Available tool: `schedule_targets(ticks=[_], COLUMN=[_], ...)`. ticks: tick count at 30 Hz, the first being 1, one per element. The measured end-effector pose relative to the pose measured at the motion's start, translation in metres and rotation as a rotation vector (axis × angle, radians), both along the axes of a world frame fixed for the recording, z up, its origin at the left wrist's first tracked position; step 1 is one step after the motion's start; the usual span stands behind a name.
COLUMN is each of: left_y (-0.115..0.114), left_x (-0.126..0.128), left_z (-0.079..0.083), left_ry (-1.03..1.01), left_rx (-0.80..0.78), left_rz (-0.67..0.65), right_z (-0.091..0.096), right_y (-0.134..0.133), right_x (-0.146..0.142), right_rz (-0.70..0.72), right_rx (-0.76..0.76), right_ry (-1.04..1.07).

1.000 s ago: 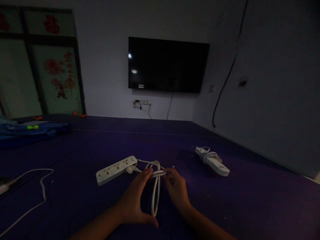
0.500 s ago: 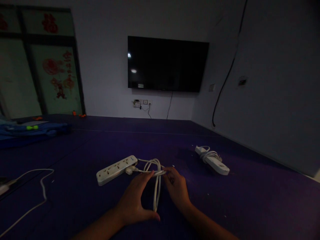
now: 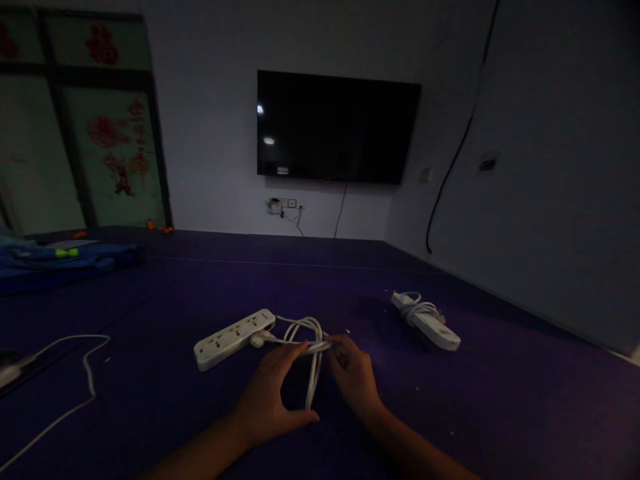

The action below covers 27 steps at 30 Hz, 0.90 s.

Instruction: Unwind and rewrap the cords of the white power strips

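The left hand point(image 3: 265, 400) curves in a wide C, thumb and forefinger spread, the forefinger touching a bundled off-white flexible cord point(image 3: 315, 347) and the thumb near the tip of its downward loop. The right hand point(image 3: 354, 377) has its fingers pinched narrow on the same bundle. The cord runs from a long off-white plastic power strip point(image 3: 233, 338), lying aslant on the smooth dark-purple floor point(image 3: 280, 290) beyond the left hand; a rounded white plug point(image 3: 259, 339) rests against the strip's near side.

Off to the right, well apart, lies a second white power strip point(image 3: 440, 333) with its cord wound around it. At far left a thin white cable point(image 3: 89, 377) snakes over the floor, and behind it sits a crumpled heap of blue cloth point(image 3: 100, 263).

Floor stretches between the right hand and the second strip, dotted with tiny white specks, and runs forward to the pale back wall point(image 3: 210, 167) below a black flat television point(image 3: 335, 127); the right-hand wall's base point(image 3: 490, 288) slants in as its edge.
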<state>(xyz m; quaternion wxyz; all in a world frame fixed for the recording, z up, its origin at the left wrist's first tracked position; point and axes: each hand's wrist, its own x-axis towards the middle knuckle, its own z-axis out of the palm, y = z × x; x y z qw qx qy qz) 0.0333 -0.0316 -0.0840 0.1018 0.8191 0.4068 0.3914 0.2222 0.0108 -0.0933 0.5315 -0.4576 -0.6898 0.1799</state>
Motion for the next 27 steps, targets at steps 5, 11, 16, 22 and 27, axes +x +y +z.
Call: schedule_targets(ticks=[5,11,16,22,27], left_y=[0.0021,0.003,0.0009,-0.0004,-0.0008], left_x=[-0.0023,-0.0039,-0.0023,0.0006,0.0024], left_z=[-0.0027,-0.0022,0.0002,0.0021,0.0042], left_ry=[0.024,0.026,0.028,-0.01,-0.059], left_rx=[0.052,0.077,0.041,-0.046,-0.077], left_rz=[0.003,0.009,0.03,0.029,0.051], right_z=[-0.0004,0.0029,0.0025,0.0021,0.0039], right_y=[0.0012,-0.0011,-0.0014,-0.0037,-0.0055], right_x=[-0.0001,-0.0007,-0.002,-0.0007,0.0], right_rz=[0.015,0.003,0.02,0.061,0.075], right_rx=[-0.006,0.009,-0.004,-0.006,-0.001], right_ry=[-0.017,-0.021,-0.004,-0.051,-0.073])
